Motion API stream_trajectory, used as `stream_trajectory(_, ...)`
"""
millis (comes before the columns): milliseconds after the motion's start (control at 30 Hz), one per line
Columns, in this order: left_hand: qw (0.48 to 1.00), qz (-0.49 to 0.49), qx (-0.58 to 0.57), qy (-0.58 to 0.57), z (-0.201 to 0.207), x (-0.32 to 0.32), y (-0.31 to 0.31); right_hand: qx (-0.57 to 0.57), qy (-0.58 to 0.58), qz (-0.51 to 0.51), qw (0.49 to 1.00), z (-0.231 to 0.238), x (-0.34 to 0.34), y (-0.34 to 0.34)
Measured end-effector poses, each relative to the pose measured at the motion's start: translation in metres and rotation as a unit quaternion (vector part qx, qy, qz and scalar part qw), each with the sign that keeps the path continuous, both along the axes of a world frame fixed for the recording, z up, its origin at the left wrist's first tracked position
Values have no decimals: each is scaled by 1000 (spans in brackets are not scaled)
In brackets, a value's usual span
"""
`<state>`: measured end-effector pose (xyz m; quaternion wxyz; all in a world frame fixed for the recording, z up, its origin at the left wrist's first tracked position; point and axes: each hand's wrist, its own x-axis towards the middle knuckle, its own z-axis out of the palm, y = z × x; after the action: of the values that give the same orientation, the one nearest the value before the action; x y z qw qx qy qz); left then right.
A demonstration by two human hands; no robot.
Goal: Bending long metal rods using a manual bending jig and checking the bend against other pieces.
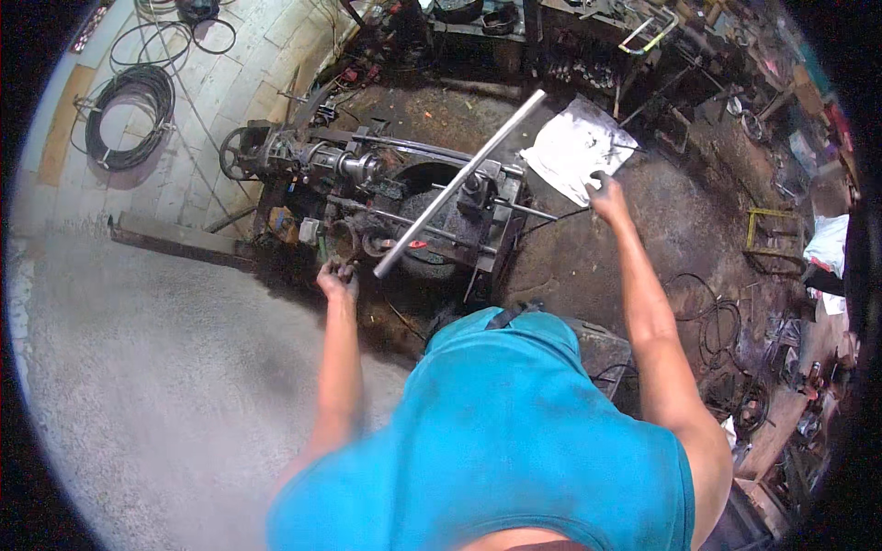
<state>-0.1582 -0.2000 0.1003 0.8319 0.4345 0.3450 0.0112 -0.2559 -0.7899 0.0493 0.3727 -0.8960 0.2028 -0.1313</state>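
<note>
Turquoise shirt (496, 432) fills the foreground as I look down over my own shoulders at a grimy old machine (386, 197) squatting on the workshop floor (138, 386). My left hand (338, 278) is down at the machine's near, left corner, fingers curled around a small part there; what exactly it grips I cannot tell. My right hand (606, 193) is stretched out well to the right, closed around a small dark object I cannot make out, just beside a crumpled white sheet (579, 147) lying on the dark ground. Between the two, a long bright metal bar (459, 184) lies across the machine, its long axis running diagonally from low near my left hand up and away toward the far right. Its lower end sits close to my left hand, which is the nearer of the two. Coiled black cable (129, 115) rests on the pale tiles at far left.
</note>
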Motion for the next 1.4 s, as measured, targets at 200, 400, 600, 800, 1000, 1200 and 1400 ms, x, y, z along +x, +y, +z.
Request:
stream_trajectory(200, 999, -47, 17, 7, 21, 7, -6, -14, 13, 39, 999, 12, 5, 82)
stream_trajectory(400, 995, -100, 23, -9, 16, 12, 6, 180, -51, 31, 982, 59, 52, 149)
stream_trajectory(600, 992, -126, 24, -13, -1, 10, 33, 43, 180, 93, 978, 146, 85, 224)
stream_trajectory(800, 995, -92, 30, 18, 15, 4, 36, 92, 179, 192, 960, 121, 101, 198)
stream_trajectory(1000, 991, -131, -21, -22, -14, 9, 73, -188, 75, 272, 941, 141, 90, 197)
stream_trajectory(1200, 996, -90, -3, 21, -4, 2, 51, -315, -116, 183, 924, 120, 62, 181)
stream_trajectory(1400, 993, -115, -29, 1, -13, -12, 48, -189, -123, 80, 971, 93, 22, 169)
